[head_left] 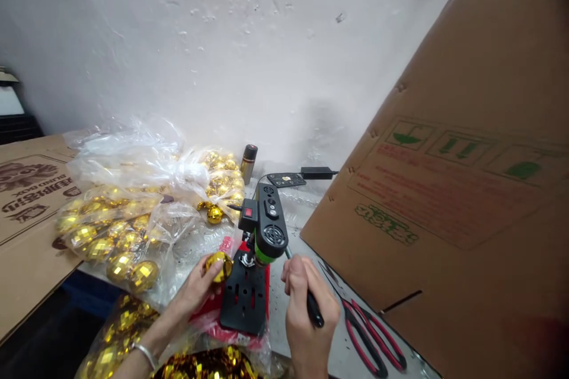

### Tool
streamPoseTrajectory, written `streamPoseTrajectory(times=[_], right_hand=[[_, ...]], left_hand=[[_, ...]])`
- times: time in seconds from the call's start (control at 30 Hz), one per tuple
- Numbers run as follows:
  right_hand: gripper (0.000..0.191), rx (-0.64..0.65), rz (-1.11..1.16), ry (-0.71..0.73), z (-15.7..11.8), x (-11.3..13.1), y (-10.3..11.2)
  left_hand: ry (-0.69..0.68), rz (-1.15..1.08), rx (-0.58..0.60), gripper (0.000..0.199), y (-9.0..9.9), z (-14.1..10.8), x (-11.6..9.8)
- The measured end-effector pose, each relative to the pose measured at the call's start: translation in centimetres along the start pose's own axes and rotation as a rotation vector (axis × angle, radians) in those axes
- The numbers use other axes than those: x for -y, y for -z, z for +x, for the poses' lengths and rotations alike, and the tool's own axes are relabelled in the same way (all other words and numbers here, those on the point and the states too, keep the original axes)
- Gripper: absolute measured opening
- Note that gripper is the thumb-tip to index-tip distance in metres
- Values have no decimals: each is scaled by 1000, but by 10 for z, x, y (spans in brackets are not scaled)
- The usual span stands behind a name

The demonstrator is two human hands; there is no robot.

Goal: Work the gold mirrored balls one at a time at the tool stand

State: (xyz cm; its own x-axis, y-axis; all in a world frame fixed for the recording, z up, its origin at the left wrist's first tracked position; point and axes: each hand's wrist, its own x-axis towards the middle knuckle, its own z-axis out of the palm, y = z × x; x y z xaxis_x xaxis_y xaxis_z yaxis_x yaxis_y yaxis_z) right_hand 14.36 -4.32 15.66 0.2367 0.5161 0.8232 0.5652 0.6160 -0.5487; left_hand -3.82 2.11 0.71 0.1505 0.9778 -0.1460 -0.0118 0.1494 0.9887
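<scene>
Gold ball (219,267) in left hand (198,285)

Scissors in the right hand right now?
No. The right hand is closed around the black handle by the drill press, while the scissors lie on the table.

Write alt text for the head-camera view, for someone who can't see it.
The left hand holds a gold mirrored ball beside a small drill press while the right hand grips its black-handled lever. Bags of similar balls lie to the left; scissors and a large cardboard box are to the right.
</scene>
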Motion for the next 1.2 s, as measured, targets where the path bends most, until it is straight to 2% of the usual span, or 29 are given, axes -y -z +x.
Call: streamPoseTrajectory(times=[0.1,0.2,0.4,0.53,0.63,0.7,0.83,0.97,1.07,1.2], right_hand=[[41,19,-22,7,3,3,1],[38,33,-20,12,-1,2,2],[35,41,-10,10,-7,0,2],[34,57,-12,14,-7,0,3],[34,71,-11,17,-7,0,4],[33,81,-8,15,-8,-1,5],[32,88,-5,15,-9,-1,6],[31,90,-8,14,-11,-2,6],[30,91,-4,19,-15,-4,7],[28,79,-7,48,-24,-10,7]], left_hand=[[-101,176,16,70,-15,-12,11],[-178,427,25,61,-23,-15,10],[-247,755,110,52,-34,-10,-13],[-247,899,166,26,-39,-2,-27],[-258,908,200,14,-41,3,-32],[-255,911,188,14,-43,5,-32],[-320,953,53,28,-55,4,-18],[-358,857,-48,35,-63,2,6],[-369,780,-13,40,-62,2,17],[-348,726,34,43,-60,2,19]])
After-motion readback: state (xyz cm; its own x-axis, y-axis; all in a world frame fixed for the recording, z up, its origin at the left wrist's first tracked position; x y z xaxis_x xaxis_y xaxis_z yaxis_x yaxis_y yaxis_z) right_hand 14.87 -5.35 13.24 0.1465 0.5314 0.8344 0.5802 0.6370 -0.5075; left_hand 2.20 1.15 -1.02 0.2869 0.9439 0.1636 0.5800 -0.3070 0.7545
